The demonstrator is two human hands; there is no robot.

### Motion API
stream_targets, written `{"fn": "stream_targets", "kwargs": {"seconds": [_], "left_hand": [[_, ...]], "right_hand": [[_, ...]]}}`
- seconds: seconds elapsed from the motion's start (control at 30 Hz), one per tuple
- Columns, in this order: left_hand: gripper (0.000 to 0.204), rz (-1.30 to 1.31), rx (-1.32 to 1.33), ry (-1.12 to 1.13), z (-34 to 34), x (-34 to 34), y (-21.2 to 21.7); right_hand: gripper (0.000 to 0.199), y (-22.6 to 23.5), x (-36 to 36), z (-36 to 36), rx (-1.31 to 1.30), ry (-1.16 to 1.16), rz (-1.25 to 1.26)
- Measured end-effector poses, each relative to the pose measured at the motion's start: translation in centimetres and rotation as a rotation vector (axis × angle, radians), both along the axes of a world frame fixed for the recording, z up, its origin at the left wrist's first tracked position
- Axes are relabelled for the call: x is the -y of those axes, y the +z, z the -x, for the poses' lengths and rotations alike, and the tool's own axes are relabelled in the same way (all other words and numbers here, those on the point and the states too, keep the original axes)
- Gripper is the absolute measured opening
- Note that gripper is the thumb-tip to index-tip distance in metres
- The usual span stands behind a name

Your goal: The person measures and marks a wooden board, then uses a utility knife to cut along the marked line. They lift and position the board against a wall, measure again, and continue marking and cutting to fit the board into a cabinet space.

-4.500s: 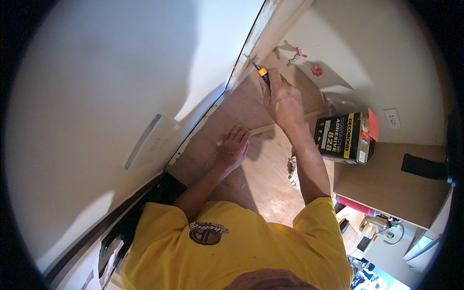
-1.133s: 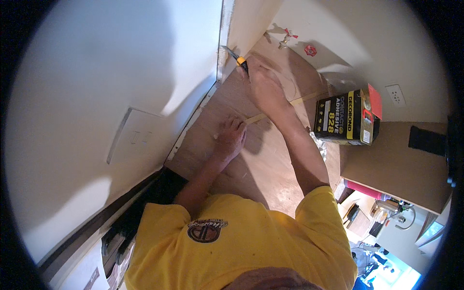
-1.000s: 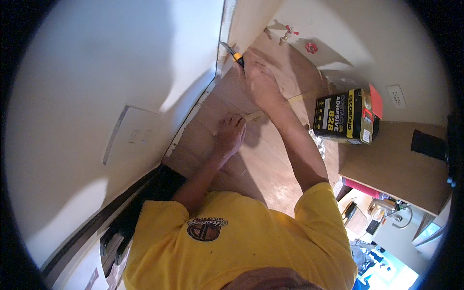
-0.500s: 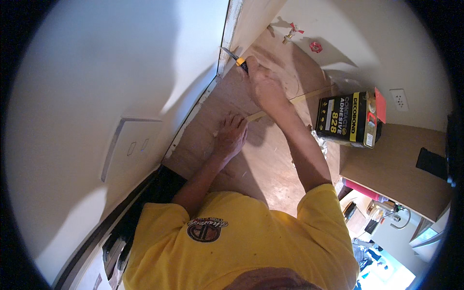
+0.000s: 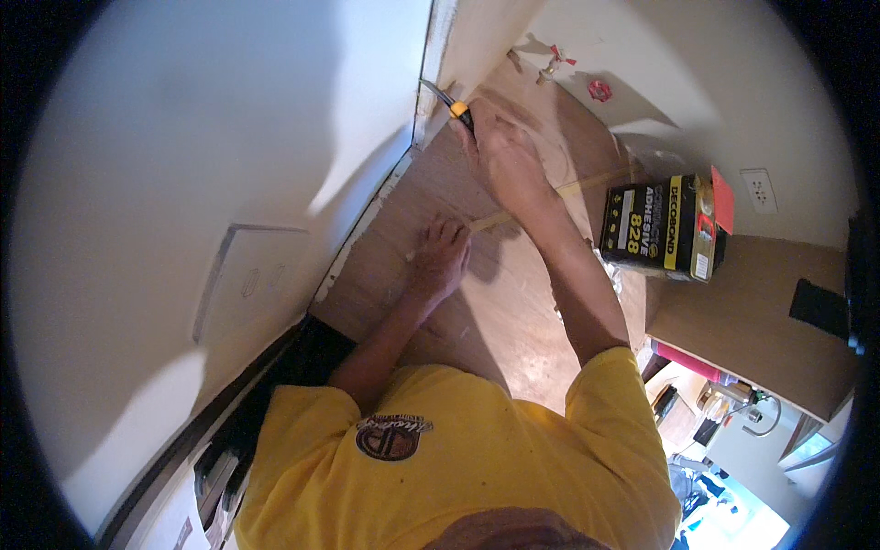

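Note:
My right hand [image 5: 513, 165] is closed round a utility knife [image 5: 460, 111] with a black and yellow handle. Its long blade points up and left, and the tip is at the narrow pale edge strip [image 5: 431, 101] beside the white wall; whether it touches is hard to tell. My left hand [image 5: 442, 257] lies on the brown wooden board [image 5: 541, 353], fingers stretched out and slightly apart. A thin yellowish strip [image 5: 492, 221] crosses the board from beside my left fingertips, passing under my right forearm.
A black and yellow adhesive can [image 5: 642, 225] with a red flap stands to the right, near a wall socket [image 5: 758, 191]. Red-handled taps [image 5: 599, 89] stick out of the far wall. A white wall [image 5: 229, 137] with a switch plate rises along the left. Wooden cabinetry [image 5: 742, 312] stands at the right.
My right hand and the knife have shifted slightly, the blade tip now a little farther up along the edge strip. My left hand stays in nearly the same place on the board.

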State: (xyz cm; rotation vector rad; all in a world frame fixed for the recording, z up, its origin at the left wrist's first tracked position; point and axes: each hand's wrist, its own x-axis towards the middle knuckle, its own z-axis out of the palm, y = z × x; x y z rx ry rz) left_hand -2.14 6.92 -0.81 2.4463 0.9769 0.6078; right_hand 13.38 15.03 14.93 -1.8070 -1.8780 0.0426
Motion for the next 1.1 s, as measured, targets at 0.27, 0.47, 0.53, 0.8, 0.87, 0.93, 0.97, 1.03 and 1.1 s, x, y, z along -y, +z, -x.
{"fn": "stream_targets", "kwargs": {"seconds": [0.27,0.47,0.53,0.8,0.87,0.93,0.97,1.03,1.1], "left_hand": [[0.024,-0.115,-0.003,0.014,-0.2,-0.1,-0.2],[0.021,-0.064,0.134,0.010,0.6,0.4,-1.5],[0.025,-0.109,0.320,0.045,0.8,0.0,-0.1],[0.044,-0.393,0.740,0.277,-5.4,-10.0,16.7],[0.045,-0.388,0.687,0.368,-7.4,-11.3,19.4],[0.044,-0.363,0.718,0.357,-8.2,-10.9,20.0],[0.043,-0.337,0.716,0.352,-8.3,-10.4,19.8],[0.034,-0.232,0.687,0.324,-7.7,-9.2,18.2],[0.029,-0.214,0.651,0.279,-6.4,-8.2,15.5]], "right_hand": [[0.023,-1.0,0.5,-0.6,0.010,-0.008,0.157],[0.032,-3.2,1.3,-1.1,-0.112,0.071,0.337],[0.035,-3.1,2.8,-1.6,-0.200,0.100,0.264],[0.040,5.5,6.2,-2.6,-0.866,-0.212,0.096],[0.038,9.1,5.9,-2.8,-0.769,-0.088,-0.093],[0.027,12.6,4.5,-2.2,-0.459,0.081,-0.448],[0.025,14.4,3.8,-1.7,-0.419,0.093,-0.515],[0.022,17.8,2.8,-0.8,-0.307,0.107,-0.644],[0.020,21.2,1.1,-0.1,-0.203,0.173,-0.786]]}}
